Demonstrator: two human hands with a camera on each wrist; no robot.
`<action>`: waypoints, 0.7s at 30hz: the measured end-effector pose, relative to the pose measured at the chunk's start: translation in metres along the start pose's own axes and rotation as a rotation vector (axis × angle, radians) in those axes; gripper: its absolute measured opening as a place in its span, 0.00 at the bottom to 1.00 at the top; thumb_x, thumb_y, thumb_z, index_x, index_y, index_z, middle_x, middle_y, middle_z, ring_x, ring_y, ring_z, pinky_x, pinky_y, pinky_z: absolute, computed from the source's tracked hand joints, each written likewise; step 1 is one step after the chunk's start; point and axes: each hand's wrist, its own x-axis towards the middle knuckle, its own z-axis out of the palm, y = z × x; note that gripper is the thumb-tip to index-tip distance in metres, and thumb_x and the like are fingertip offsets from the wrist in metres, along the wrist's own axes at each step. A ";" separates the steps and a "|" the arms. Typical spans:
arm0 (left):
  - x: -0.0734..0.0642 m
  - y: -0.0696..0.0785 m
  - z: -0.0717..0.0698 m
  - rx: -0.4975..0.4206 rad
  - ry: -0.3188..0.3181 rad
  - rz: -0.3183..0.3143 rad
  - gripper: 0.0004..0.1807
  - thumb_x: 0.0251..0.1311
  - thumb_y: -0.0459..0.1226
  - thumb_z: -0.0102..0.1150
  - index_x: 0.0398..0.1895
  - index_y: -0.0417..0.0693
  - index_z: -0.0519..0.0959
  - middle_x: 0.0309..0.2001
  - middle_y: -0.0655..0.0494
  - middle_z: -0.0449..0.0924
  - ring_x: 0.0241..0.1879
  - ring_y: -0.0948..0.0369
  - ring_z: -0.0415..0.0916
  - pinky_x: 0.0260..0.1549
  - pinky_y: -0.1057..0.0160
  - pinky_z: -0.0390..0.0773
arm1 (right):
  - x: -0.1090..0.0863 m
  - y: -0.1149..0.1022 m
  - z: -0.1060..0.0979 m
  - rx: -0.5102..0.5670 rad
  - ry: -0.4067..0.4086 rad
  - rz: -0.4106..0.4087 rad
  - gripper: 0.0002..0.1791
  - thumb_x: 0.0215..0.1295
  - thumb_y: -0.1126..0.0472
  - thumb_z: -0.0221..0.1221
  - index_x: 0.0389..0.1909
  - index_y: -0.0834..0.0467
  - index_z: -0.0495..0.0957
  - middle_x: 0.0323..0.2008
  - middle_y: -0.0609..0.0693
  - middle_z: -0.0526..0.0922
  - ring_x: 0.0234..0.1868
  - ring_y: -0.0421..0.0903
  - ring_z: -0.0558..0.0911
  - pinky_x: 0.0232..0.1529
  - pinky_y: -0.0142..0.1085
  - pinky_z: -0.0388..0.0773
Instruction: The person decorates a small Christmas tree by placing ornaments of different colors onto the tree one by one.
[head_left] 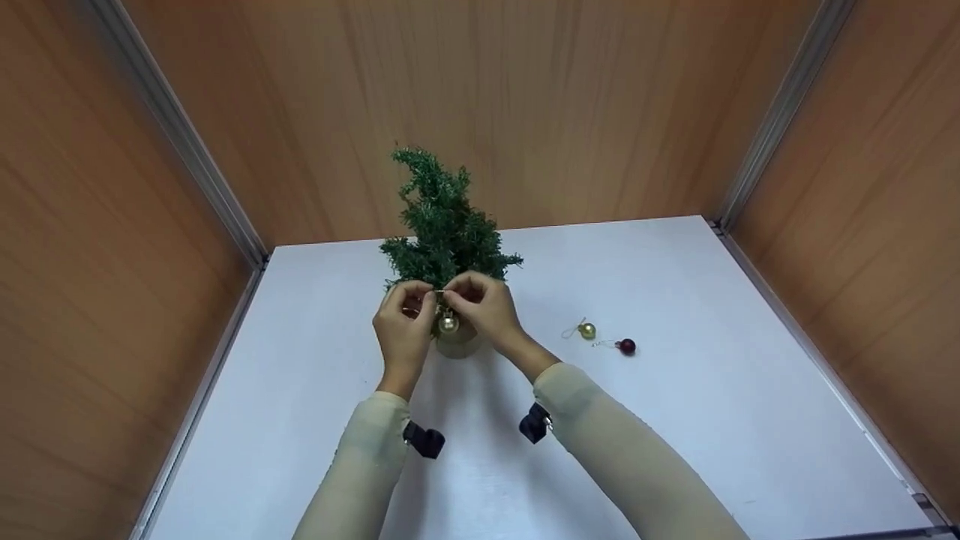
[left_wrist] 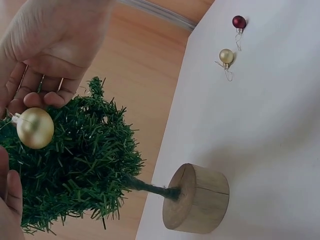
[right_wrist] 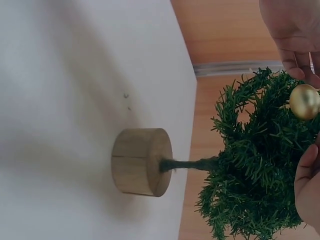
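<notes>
A small artificial Christmas tree (head_left: 442, 225) with green tinsel branches stands on a round wooden base (left_wrist: 200, 197). In front of its lower branches hangs a gold Christmas bauble (head_left: 448, 323), also plain in the right wrist view. My left hand (head_left: 403, 330) pinches the bauble's thin string loop between thumb and fingers. From the other side, my right hand (head_left: 486, 309) pinches the same loop, its fingertips close to the left ones. Between the two hands the string looks stretched, with the bauble just below. The bauble (left_wrist: 35, 128) overlaps the branches in the left wrist view.
To the right of the tree, a second gold bauble (head_left: 587, 330) and a dark red bauble (head_left: 627, 346) lie on the white table (head_left: 720, 420), each with a string loop. Wooden panels (head_left: 570, 105) enclose the table at the back and both sides.
</notes>
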 end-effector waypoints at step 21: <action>-0.010 -0.010 0.001 0.004 -0.012 -0.065 0.02 0.57 0.38 0.58 0.33 0.53 0.78 0.31 0.64 0.74 0.26 0.66 0.71 0.25 0.66 0.73 | -0.006 0.005 0.000 -0.079 0.044 -0.012 0.04 0.57 0.67 0.60 0.31 0.65 0.79 0.22 0.54 0.75 0.21 0.48 0.70 0.22 0.32 0.65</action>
